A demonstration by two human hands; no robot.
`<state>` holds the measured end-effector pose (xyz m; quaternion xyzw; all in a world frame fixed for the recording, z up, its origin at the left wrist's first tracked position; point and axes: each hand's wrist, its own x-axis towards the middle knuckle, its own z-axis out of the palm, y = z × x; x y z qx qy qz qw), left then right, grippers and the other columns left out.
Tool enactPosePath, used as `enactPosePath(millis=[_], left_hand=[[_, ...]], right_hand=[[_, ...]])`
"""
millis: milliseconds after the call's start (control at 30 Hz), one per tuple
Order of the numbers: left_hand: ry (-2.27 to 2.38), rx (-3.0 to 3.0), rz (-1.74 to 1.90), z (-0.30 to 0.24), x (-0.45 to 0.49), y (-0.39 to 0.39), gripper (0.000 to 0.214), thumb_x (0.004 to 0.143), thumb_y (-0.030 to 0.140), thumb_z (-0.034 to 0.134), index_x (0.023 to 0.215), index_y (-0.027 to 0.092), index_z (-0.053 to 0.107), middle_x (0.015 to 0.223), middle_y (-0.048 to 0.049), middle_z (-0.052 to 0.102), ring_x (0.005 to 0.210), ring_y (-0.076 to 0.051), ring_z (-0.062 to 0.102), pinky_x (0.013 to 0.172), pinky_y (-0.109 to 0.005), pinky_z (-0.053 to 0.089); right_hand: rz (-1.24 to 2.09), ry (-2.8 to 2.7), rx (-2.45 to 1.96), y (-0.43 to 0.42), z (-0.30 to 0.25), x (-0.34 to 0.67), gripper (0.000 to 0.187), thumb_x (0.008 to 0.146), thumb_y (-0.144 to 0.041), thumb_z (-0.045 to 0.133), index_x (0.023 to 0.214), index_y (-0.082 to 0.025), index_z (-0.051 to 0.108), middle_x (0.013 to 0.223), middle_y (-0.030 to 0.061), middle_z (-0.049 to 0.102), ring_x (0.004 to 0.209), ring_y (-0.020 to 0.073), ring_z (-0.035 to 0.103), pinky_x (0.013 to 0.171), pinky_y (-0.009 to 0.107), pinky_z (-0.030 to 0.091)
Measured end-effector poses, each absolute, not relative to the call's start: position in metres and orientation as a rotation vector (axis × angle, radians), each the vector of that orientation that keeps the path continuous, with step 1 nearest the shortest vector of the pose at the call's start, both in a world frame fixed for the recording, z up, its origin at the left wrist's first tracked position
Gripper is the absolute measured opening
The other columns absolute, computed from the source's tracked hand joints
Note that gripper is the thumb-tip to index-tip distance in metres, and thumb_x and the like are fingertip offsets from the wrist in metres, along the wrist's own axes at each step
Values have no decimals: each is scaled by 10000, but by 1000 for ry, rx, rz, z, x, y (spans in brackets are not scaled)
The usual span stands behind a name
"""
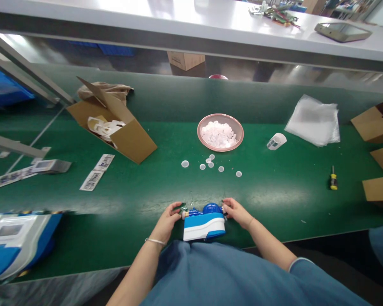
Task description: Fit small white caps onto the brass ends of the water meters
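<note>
A blue-and-white plastic device (204,226) lies at the table's front edge, close to my body. Along its far side are a round blue housing (211,208) and a blue pipe piece with a pale end fitting (185,214). With thumb and fingers, my left hand (167,221) grips the fitting on the left end. My right hand (238,212) pinches the opposite end, where its fingertips partly hide the fitting. Small white round discs (221,169) lie scattered beyond the device, in front of a pink bowl (201,142) heaped with similar white pieces.
On the left are an open cardboard box (135,142), printed labels (97,172) and larger blue-and-white units (15,242). To the right lie a label roll (276,141), clear plastic bags (314,121), a yellow-black screwdriver (333,180) and cardboard boxes (378,123). A white shelf (191,19) spans the back.
</note>
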<state>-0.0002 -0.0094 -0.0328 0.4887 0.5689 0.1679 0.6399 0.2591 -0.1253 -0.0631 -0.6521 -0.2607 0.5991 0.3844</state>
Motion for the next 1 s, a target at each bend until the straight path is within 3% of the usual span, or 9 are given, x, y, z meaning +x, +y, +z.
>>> enactPosePath(millis=[167,300,433,567,700,767,833,900,1000], left_hand=[[1400,1118,80,-34,3,-8,452,632,565,514,776,143,586,601,-33,580,518,-158,518,485,-257,377],[1436,1112,110,-39,4,-10,434,642,560,504,821,170,572,655,-16,592,532,-139,512,488,-239,373],[1412,1122,72,-38,2,-9,449,628,589,500,654,145,564,539,-10,535,465,-130,463,435,-234,327],[1365,1063,197,-38,-3,-8,429,588,505,603,845,165,562,733,-23,595,601,-133,533,527,-227,390],[1387,1057,88,-46,-1,-11,490,623,618,504,679,134,555,549,-11,532,451,-119,457,444,-239,345],[1339,1064,91,-48,2,-13,465,620,593,532,682,133,557,559,-16,547,498,-134,496,482,-245,375],[1249,1066,153,-45,2,-13,420,622,525,584,780,136,565,693,-41,603,637,-156,558,593,-259,425],[1138,1095,226,-40,-2,-11,407,616,454,626,862,136,560,808,-58,622,748,-171,577,706,-288,437],[1062,1185,301,-32,-8,-9,410,576,385,670,888,137,572,843,-63,635,802,-197,584,791,-343,430]], right_hand=[[1567,-669,-1773,-124,-64,258,398,804,-517,360,977,-184,493,690,12,562,513,87,493,446,192,383],[1495,-806,-1684,-122,-64,257,360,737,-447,525,1011,-215,496,864,21,573,649,99,526,535,206,426],[1500,-769,-1831,-121,-62,255,370,810,-490,365,915,-181,538,647,2,541,531,95,494,497,215,402],[1491,-747,-1689,-122,-63,253,355,760,-433,496,1037,-212,484,872,23,570,647,102,532,539,211,426],[1507,-853,-1844,-122,-65,254,329,813,-450,391,928,-176,531,685,23,575,553,122,534,545,262,438],[1316,-968,-2025,-122,-58,255,363,835,-453,334,902,-178,560,717,59,600,659,170,572,653,325,452],[974,-1157,-2094,-121,-42,252,361,842,-418,342,1017,-181,550,967,111,600,940,222,538,850,389,393],[710,-1454,-2001,-118,-19,239,414,847,-383,352,1201,-185,437,1244,108,455,1190,242,350,1001,443,235],[603,-2058,-1635,-106,14,197,507,848,-422,351,1311,-229,280,1386,38,273,1300,250,109,1041,520,20]])
